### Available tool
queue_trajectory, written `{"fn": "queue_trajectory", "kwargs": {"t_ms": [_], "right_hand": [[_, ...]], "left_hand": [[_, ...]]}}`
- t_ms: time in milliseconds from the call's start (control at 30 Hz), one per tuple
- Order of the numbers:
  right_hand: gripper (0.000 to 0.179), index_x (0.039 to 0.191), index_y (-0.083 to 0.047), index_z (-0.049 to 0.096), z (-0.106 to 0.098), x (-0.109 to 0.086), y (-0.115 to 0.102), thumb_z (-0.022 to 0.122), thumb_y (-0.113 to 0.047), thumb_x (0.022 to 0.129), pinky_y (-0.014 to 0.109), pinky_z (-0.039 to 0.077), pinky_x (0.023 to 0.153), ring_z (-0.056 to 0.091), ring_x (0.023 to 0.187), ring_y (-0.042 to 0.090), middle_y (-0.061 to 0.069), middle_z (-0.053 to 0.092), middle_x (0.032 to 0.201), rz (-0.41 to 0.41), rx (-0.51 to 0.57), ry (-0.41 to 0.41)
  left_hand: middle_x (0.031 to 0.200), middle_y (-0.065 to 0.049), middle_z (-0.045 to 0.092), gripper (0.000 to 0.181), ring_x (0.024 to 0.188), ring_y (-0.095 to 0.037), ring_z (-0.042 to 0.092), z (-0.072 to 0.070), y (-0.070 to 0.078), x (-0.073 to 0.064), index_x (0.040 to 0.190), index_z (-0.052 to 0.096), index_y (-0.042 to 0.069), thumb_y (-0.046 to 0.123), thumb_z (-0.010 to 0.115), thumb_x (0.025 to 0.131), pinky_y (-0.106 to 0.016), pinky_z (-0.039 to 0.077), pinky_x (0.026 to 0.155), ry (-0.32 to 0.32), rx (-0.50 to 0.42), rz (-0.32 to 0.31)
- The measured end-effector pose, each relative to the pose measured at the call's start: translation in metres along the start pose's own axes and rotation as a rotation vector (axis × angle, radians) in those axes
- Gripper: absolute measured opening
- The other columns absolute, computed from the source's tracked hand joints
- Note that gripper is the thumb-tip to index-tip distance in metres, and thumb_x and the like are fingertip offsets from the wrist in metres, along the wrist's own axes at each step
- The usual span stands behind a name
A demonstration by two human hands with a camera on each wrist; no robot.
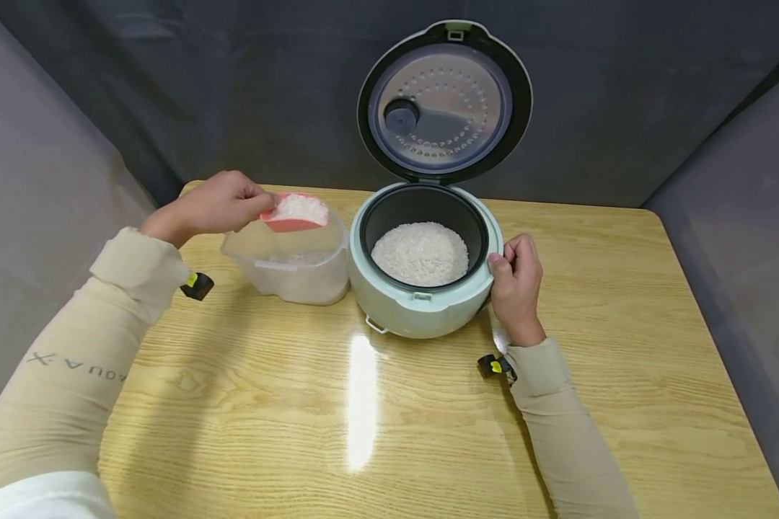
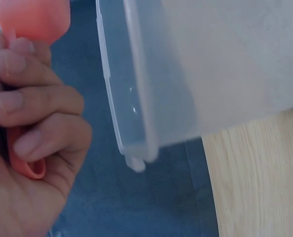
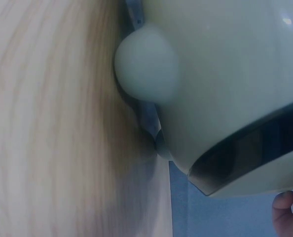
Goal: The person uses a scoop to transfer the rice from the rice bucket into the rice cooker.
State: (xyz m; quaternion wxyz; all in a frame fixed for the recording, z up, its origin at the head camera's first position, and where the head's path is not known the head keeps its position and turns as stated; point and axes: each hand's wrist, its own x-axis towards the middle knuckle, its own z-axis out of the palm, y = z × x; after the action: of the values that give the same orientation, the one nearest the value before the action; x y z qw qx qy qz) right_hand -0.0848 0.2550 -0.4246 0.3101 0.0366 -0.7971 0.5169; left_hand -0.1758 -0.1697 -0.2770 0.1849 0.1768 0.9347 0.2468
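Observation:
My left hand (image 1: 221, 203) grips a pink scoop (image 1: 294, 225) by its handle, fingers curled round it in the left wrist view. White rice fills the scoop, which is held above a translucent plastic container (image 1: 298, 285) with some rice at its bottom. To the right stands a light green rice cooker (image 1: 422, 317), its lid (image 1: 444, 108) raised. A mound of rice (image 1: 420, 254) lies in the dark inner pot (image 1: 389, 205). My right hand (image 1: 519, 281) holds the cooker's right side, thumb at the rim; its other fingers are partly hidden.
The wooden table (image 1: 285, 432) ends at a dark curtain (image 1: 266, 94) behind the cooker. Grey panels (image 1: 746, 194) flank both sides. The container stands close against the cooker's left side. A small latch loop (image 1: 376, 326) juts from the cooker's lower front.

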Motion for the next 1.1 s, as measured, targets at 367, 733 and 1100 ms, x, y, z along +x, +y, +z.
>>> {"fn": "queue_trajectory", "kwargs": {"t_ms": [367,733,1100], "right_hand": [[0.031,0.079,0.003,0.038,0.000,0.000,0.001,0.049,-0.026,0.081,0.025,0.023,0.065,0.030,0.067,0.006,-0.010,0.032,0.077,-0.013,0.009,0.003],[0.032,0.079,0.003,0.038,0.001,0.001,0.001,0.050,-0.027,0.081,0.025,0.023,0.065,0.031,0.068,0.006,-0.009,0.032,0.078,-0.018,0.014,-0.008],[0.033,0.078,0.002,0.038,-0.001,0.001,0.000,0.050,-0.029,0.081,0.024,0.023,0.065,0.031,0.068,0.005,-0.008,0.033,0.078,-0.012,0.015,-0.009]], "left_hand": [[0.050,0.005,0.040,0.050,0.044,-0.012,0.031,0.001,0.024,0.015,0.056,0.053,0.012,0.032,0.051,0.102,-0.028,0.029,0.048,0.010,-0.005,0.101],[0.050,0.006,0.039,0.045,0.043,-0.012,0.032,0.004,0.052,0.031,0.056,0.055,0.014,0.025,0.048,0.099,-0.026,0.026,0.047,0.006,0.092,0.163],[0.054,0.004,0.038,0.044,0.047,-0.014,0.031,0.008,0.069,0.042,0.057,0.057,0.013,0.022,0.046,0.099,-0.026,0.025,0.049,0.037,0.199,0.204]]}}
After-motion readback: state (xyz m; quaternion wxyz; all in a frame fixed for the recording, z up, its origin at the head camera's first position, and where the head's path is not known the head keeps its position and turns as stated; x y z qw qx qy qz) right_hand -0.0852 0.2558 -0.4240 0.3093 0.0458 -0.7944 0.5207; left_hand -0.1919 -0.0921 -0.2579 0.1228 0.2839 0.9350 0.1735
